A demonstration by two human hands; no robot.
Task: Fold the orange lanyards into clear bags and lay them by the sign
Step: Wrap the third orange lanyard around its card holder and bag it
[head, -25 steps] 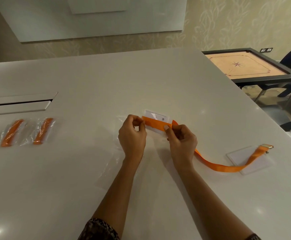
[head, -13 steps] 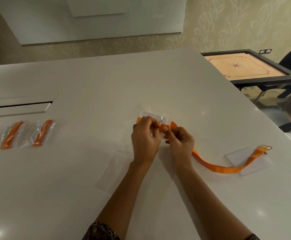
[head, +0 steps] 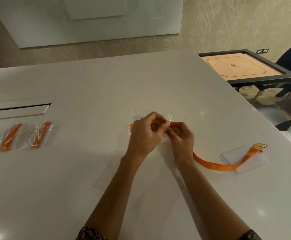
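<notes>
On the table [head: 141,80], 2 bagged lanyards [head: 41,134] lie left, badge holder [head: 233,155] right.

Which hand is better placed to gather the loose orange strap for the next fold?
The right hand, probably. The lanyard trails out from under it to the right; the left hand pinches the folded end, away from the slack.

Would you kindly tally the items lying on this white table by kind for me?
Bagged orange lanyards: 2
Loose orange lanyard: 1
Unfilled clear bags: 2
White card: 1
Total: 6
</notes>
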